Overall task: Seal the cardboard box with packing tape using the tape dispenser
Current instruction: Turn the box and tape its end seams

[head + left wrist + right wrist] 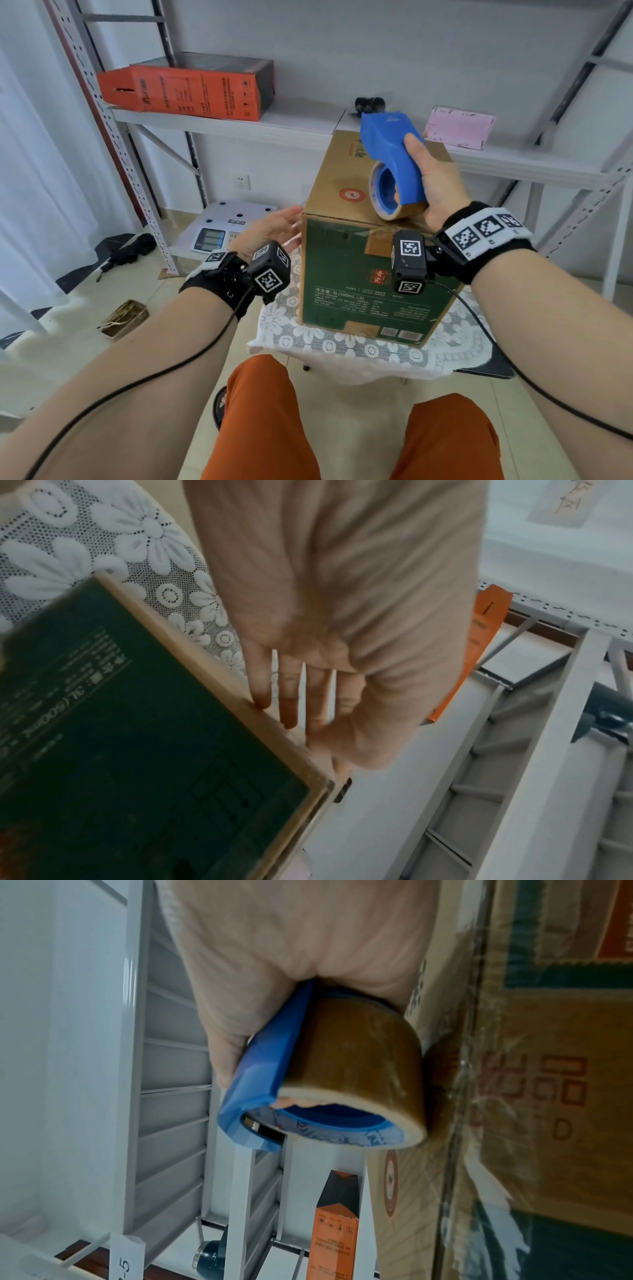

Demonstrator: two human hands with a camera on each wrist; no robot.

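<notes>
A cardboard box [370, 274] with a green front [113, 745] stands on a lace-covered stool [308, 339]; its brown top [534, 1053] carries tape along the seam. My right hand [435, 185] grips a blue tape dispenser [394, 154] holding a brown tape roll [356, 1069]; the roll rests on the box top near the front edge. My left hand [274, 228] is open, fingers [291, 696] straight, flat against the box's left side near the top corner.
A white metal shelf [274, 126] behind the box holds an orange carton [185, 92], a pink box [459, 126] and a black object [370, 104]. A scale [226, 226] and black bag [130, 250] lie on the floor at left. My orange-clad knees [342, 428] are below.
</notes>
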